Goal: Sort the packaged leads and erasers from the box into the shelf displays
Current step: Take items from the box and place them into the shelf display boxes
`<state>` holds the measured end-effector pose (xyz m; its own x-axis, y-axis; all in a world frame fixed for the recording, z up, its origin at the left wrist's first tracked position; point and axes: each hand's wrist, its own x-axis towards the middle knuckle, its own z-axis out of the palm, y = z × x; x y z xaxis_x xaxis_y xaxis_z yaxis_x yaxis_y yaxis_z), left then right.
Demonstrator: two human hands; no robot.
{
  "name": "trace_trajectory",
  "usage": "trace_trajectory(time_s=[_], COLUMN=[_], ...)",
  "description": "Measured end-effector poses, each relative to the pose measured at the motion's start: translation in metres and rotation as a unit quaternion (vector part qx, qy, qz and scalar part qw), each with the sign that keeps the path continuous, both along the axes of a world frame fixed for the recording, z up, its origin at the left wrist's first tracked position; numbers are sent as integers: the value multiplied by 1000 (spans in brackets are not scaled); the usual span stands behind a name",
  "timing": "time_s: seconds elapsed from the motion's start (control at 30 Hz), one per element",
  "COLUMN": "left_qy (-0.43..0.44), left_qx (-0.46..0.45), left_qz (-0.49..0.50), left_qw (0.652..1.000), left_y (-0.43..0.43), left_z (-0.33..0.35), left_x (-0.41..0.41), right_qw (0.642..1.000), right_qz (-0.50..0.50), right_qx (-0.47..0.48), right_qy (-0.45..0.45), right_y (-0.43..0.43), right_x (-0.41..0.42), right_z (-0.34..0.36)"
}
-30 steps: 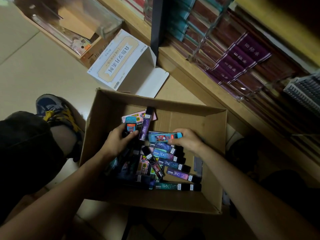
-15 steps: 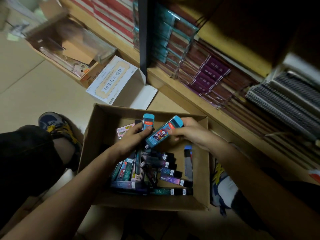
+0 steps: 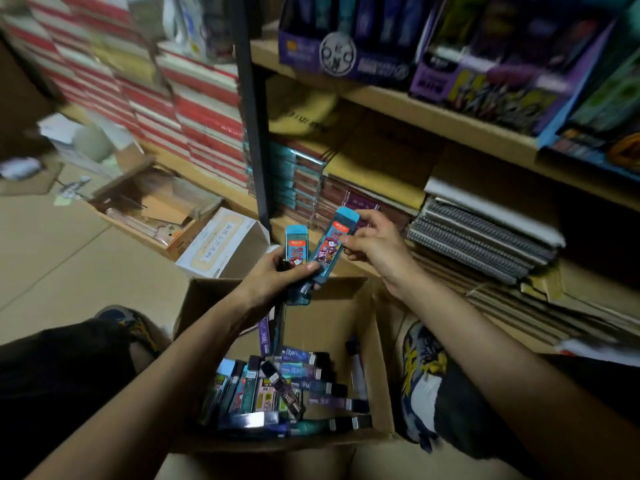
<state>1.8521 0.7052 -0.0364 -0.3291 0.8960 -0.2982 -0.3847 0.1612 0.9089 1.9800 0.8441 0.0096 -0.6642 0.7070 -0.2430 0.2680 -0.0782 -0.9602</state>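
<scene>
The left hand grips an upright blue packet above the cardboard box, fingers curled round it. The right hand pinches a second blue packet, tilted against the first. Crowded together, either could probably slip and fall among the loose packets below.

Both hands have come up out of the box. The left hand now grips a blue pack upright at mid-frame, and the right hand pinches a second blue pack tilted against it. Purple display boxes now show at the top.
</scene>
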Motion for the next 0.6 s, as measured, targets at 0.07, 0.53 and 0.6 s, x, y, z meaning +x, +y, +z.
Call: trace_trajectory(time_s=[0.07,0.53,0.6], left_qy=[33,155,162], left_qx=[19,96,105], left_qz=[8,30,35], left_qw=[999,983,981], left_y=[5,26,26], left_z=[17,148,162], left_x=[1,-29,-39], right_qw=[999,976,972], right_qz=[-13,-52,-64], right_qx=[32,168,172], right_qy=[22,130,148], right_y=[1,38,47], right_x=[6,-6,-9], right_z=[23,167,186])
